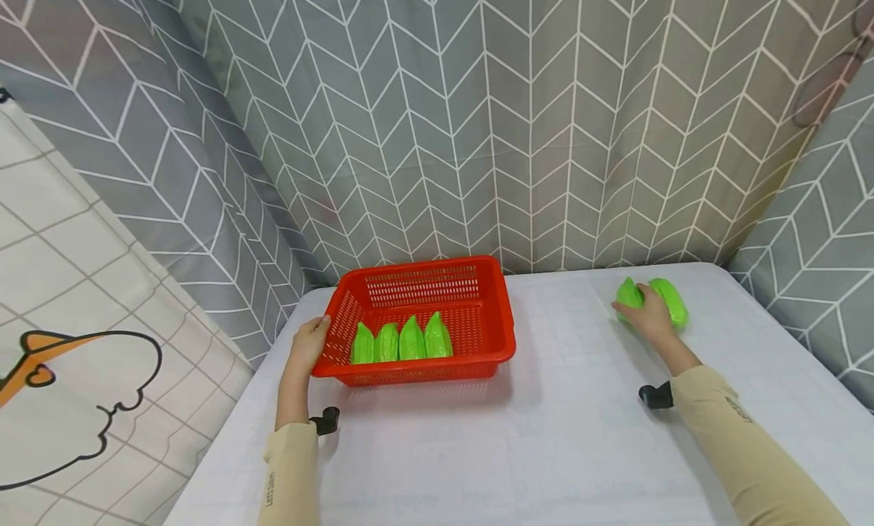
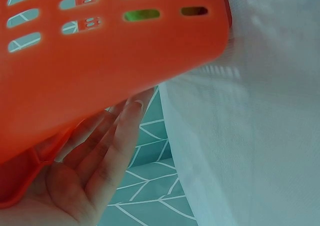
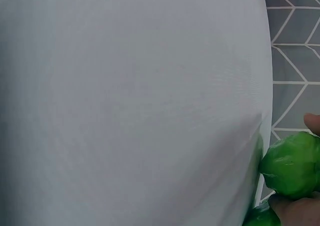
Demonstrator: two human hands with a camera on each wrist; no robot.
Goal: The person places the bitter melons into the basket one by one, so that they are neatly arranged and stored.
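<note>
A red slotted plastic basket (image 1: 425, 373) stands at the left of the table. My left hand (image 1: 310, 345) grips its left rim, and the left wrist view shows my fingers (image 2: 112, 146) reaching along the basket's outer wall (image 2: 115, 80) beneath the rim. Several bright green, ribbed, pointed gourds (image 1: 412, 340) lie in a row in the basket. At the far right my right hand (image 1: 649, 313) holds another green gourd (image 1: 629, 292) between thumb and fingers. Right beside that hand is one more green gourd (image 1: 671, 302). The right wrist view catches the held gourd (image 3: 292, 163) at its edge.
A white cloth covers the table (image 1: 478, 450). Grey chevron-patterned curtains (image 1: 512, 131) hang behind it and at both sides. A pale checked cloth with a cartoon print (image 1: 75, 389) hangs at the left. Black wrist cameras (image 1: 657, 395) sit at both sleeves.
</note>
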